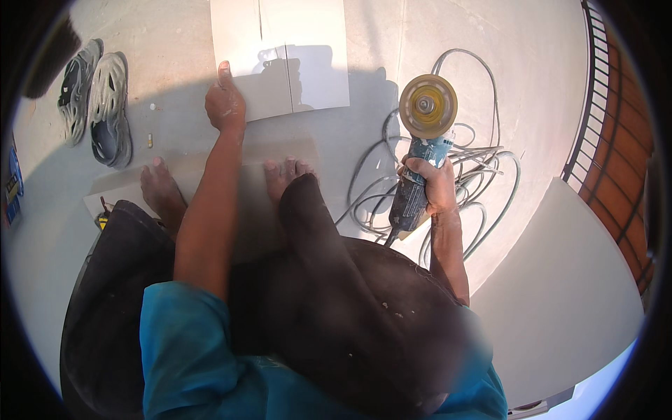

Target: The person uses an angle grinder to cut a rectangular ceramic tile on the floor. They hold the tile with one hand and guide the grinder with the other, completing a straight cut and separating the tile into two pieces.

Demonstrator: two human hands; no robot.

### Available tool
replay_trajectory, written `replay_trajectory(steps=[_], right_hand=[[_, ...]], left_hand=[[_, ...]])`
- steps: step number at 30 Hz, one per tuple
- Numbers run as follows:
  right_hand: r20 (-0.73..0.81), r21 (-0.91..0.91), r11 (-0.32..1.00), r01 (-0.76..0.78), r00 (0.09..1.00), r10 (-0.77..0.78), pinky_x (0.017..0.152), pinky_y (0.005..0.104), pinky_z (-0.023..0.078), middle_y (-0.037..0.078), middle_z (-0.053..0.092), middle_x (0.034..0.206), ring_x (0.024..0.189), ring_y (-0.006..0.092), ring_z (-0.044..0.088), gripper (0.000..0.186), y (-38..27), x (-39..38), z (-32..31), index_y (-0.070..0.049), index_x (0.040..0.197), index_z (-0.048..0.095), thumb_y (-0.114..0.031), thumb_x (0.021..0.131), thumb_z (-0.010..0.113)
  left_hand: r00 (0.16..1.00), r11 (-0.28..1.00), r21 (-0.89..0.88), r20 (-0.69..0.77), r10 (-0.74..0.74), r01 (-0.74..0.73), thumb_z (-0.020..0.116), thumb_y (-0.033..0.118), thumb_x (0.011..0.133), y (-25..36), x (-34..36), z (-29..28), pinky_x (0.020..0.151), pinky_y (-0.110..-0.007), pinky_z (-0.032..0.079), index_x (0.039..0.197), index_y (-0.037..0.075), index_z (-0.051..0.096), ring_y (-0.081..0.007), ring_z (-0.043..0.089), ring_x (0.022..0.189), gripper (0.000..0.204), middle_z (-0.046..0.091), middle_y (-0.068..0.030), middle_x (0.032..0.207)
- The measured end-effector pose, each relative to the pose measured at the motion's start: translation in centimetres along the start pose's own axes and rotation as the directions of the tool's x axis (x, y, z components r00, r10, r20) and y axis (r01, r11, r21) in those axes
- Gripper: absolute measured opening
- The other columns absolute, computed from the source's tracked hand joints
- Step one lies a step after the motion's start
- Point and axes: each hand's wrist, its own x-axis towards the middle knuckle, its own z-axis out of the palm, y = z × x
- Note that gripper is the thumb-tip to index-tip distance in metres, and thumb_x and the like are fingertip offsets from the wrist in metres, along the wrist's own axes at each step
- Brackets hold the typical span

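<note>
My right hand (439, 183) is wrapped round the body of a teal and black angle grinder (408, 199), which is coated in pale dust. Its round yellowish disc (444, 105) faces up, apart from the tile. A large white tile (318, 87) lies ahead of me, with a thin dark line running down from its far part to the near edge. My left hand (225, 105) grips the tile's left edge near the corner, thumb along the side and the other fingers mostly hidden. Shadow covers the tile's near half.
A tangled grey cable (483, 168) lies beside and behind the grinder. Dusty clog shoes (110, 112) stand at the far left. My bare feet (162, 189) rest near another pale slab (245, 157). A dark railing (595, 91) and a low white wall (560, 273) border the right.
</note>
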Motion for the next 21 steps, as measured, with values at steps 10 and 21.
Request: replay_trajectory(steps=[10,21], right_hand=[[0.054,-0.092,0.996,-0.015,0.998,0.020,0.067,0.0347,0.058,0.010,0.069,0.094,0.076,0.0196,0.070,0.034,-2.4,1.8,2.5,0.002,0.113,0.061,-0.004,0.082,0.074],[0.055,-0.148,0.986,0.074,0.996,-0.066,0.070,0.0352,0.059,0.008,0.067,0.095,0.079,0.0194,0.070,0.041,-3.1,-0.4,7.1,0.000,0.114,0.059,-0.002,0.077,0.077]], left_hand=[[0.998,0.999,-0.032,0.049,-0.033,0.035,0.038,0.076,0.101,-0.8,2.0,-1.5,0.088,-0.053,0.052,0.103,0.000,0.076,-0.0418,0.070,0.100,0.084,0.075,-0.0220,0.103],[0.993,0.997,-0.071,0.116,-0.001,0.009,0.040,0.068,0.104,-0.9,2.7,-2.4,0.088,-0.053,0.053,0.117,0.006,0.076,-0.0433,0.070,0.103,0.073,0.075,-0.0222,0.107]])
